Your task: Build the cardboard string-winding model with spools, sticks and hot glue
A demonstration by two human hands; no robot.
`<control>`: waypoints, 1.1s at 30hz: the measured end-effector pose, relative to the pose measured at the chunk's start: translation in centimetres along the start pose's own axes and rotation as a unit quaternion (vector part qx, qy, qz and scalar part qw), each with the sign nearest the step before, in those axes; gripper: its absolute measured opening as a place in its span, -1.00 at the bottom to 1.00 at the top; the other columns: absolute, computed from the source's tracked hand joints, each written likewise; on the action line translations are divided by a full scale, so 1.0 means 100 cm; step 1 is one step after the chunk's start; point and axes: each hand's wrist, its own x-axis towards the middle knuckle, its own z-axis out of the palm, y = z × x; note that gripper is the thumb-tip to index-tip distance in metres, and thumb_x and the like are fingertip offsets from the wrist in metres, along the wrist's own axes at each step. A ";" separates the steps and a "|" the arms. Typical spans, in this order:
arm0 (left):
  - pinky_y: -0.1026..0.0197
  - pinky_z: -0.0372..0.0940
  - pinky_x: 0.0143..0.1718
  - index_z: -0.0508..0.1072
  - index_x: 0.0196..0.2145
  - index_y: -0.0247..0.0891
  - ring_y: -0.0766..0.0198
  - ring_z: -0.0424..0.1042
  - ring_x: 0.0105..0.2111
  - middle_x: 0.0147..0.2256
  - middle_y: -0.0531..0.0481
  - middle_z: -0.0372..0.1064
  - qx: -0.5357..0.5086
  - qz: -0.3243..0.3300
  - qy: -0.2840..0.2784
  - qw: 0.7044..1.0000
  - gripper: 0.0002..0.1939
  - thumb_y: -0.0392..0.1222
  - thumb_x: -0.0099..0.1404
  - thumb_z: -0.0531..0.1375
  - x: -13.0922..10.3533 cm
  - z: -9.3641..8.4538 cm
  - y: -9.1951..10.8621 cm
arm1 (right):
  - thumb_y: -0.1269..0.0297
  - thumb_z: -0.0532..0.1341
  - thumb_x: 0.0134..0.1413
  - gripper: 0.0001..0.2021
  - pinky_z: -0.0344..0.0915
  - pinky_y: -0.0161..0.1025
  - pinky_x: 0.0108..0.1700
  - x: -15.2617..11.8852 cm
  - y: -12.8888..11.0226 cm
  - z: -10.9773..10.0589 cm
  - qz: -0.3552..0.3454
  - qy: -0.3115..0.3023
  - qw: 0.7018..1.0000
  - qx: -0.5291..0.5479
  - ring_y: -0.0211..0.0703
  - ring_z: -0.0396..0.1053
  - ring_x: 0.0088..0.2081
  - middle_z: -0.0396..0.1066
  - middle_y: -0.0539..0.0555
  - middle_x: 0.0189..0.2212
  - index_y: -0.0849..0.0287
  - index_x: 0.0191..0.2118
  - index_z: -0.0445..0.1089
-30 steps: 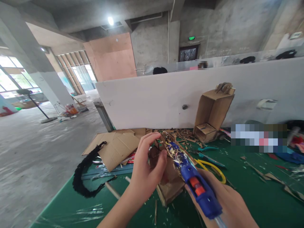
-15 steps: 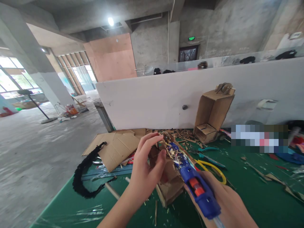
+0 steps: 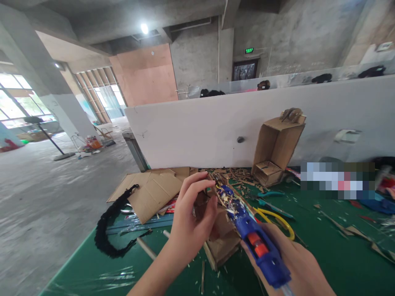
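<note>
A blue hot glue gun point(image 3: 253, 234) with an orange-red part in its body is gripped by my right hand point(image 3: 286, 257). Its nozzle end, caked with glue and scraps, points up and left. My left hand point(image 3: 193, 209) is curved around the upper left side of a cardboard piece point(image 3: 222, 246), fingertips close to the nozzle. Whether those fingers pinch a small part there is hard to make out. The cardboard piece lies on the green table point(image 3: 173, 267) under both hands.
Behind stands a tall cardboard box point(image 3: 277, 142) against a white partition point(image 3: 191, 135). Yellow-handled scissors point(image 3: 285, 224) and teal-handled pliers point(image 3: 271, 193) lie to the right. Cardboard sheets point(image 3: 154, 193), a black braided band point(image 3: 103, 230) and a grey stick point(image 3: 146, 248) are left.
The glue gun and my right hand have shifted slightly down and right. My left hand has moved a little right, its fingers bent slightly differently near the nozzle.
</note>
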 end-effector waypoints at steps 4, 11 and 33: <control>-0.03 0.13 0.14 0.15 0.10 -0.14 0.12 0.18 0.12 0.08 -0.14 0.17 0.010 -0.032 0.008 0.999 -0.56 -0.30 0.27 0.09 -0.002 0.001 -0.001 | 0.30 0.08 0.04 -0.70 0.37 -0.39 -0.53 0.001 0.001 -0.001 -0.031 0.011 0.999 0.002 -0.20 0.48 -0.55 0.53 -0.04 -0.48 0.12 -0.07 0.29; 0.05 0.22 0.05 0.21 0.08 -0.14 0.14 0.22 0.06 0.05 -0.12 0.19 0.027 -0.014 -0.007 1.000 -0.57 -0.29 0.26 0.11 0.002 -0.001 -0.001 | 0.28 0.09 0.05 -0.78 0.40 -0.36 -0.49 0.000 0.002 0.000 -0.028 0.010 1.000 0.001 -0.19 0.46 -0.58 0.52 -0.03 -0.50 0.13 -0.16 0.31; 0.13 0.23 -0.01 0.31 -0.05 -0.12 0.20 0.24 0.03 0.04 -0.08 0.16 0.006 0.021 -0.014 1.000 -0.70 -0.36 0.28 0.08 0.002 -0.002 0.000 | 0.38 0.04 0.12 -0.85 0.33 -0.48 -0.56 0.004 -0.006 -0.004 -0.057 0.047 0.996 0.059 -0.30 0.43 -0.62 0.47 -0.13 -0.56 0.05 -0.18 0.22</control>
